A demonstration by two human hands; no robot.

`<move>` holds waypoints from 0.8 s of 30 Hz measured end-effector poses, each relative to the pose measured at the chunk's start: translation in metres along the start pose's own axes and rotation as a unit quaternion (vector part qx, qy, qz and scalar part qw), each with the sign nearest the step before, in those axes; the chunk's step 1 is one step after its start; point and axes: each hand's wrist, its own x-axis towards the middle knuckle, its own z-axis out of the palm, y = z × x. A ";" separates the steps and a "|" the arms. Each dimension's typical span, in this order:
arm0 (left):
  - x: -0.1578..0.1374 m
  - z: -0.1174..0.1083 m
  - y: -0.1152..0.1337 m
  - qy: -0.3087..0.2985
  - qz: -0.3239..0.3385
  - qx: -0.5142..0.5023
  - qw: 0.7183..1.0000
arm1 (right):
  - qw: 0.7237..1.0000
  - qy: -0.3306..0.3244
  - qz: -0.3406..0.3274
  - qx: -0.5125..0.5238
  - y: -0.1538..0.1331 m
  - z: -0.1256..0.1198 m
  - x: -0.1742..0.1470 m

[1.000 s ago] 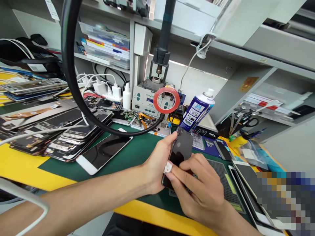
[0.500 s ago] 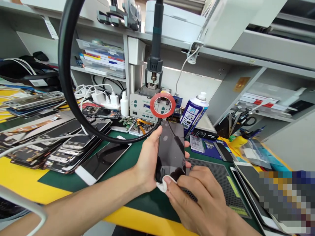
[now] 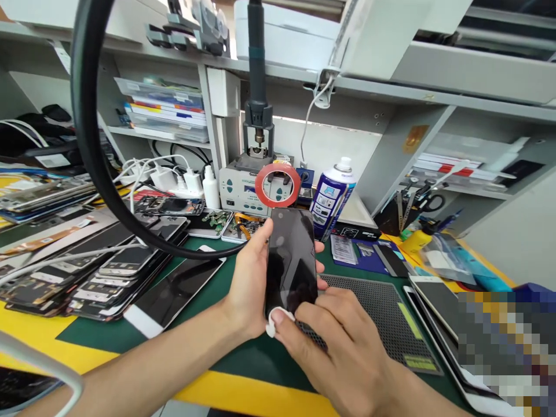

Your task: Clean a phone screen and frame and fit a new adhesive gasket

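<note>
A dark smartphone [image 3: 290,260] is held up, tilted, above the green mat, its glossy screen facing me. My left hand [image 3: 249,278] is wrapped around it, thumb along the left edge and fingertips showing past the right edge. My right hand [image 3: 343,341] pinches a small white cloth [image 3: 278,317] between thumb and fingers. The cloth touches the phone's bottom edge, at its lower left corner. Parts of the cloth are hidden under my right fingers.
Left lie stacks of phone screens [image 3: 130,278] and a white-framed screen [image 3: 174,292]. Behind the phone stand a roll of red tape [image 3: 260,188], a hot-air station [image 3: 234,188] and a spray can [image 3: 332,197]. A thick black hose [image 3: 84,110] loops at the left. Tablets [image 3: 452,347] lie right.
The camera view has shifted, so most things sit farther left. The left hand still holds the phone, and the right hand still pinches the cloth at its lower edge.
</note>
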 end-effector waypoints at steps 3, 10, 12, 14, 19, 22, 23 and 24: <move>-0.002 0.002 0.006 0.005 0.035 0.018 0.999 | 0.999 -0.009 -0.001 -0.033 0.011 -0.007 -0.010; -0.002 0.003 0.016 0.008 0.070 0.013 0.997 | 0.999 -0.002 0.021 -0.045 0.027 -0.014 -0.014; 0.000 0.001 0.016 0.000 0.071 0.010 0.997 | 0.999 0.005 0.021 -0.036 0.026 -0.013 -0.011; 0.001 -0.002 0.015 -0.019 0.072 0.013 0.997 | 0.999 0.017 0.014 -0.031 0.024 -0.012 -0.008; 0.000 -0.007 0.015 -0.049 0.061 0.018 0.997 | 0.999 0.023 0.010 -0.029 0.022 -0.012 -0.004; 0.000 -0.005 0.015 -0.045 0.055 0.016 0.997 | 0.999 0.014 0.009 -0.029 0.021 -0.011 -0.005; -0.001 -0.005 0.015 -0.038 0.050 0.016 0.998 | 0.999 0.012 0.007 -0.029 0.021 -0.010 -0.006; -0.001 -0.004 0.014 -0.032 0.043 0.016 0.998 | 1.000 0.009 0.004 -0.027 0.020 -0.009 -0.006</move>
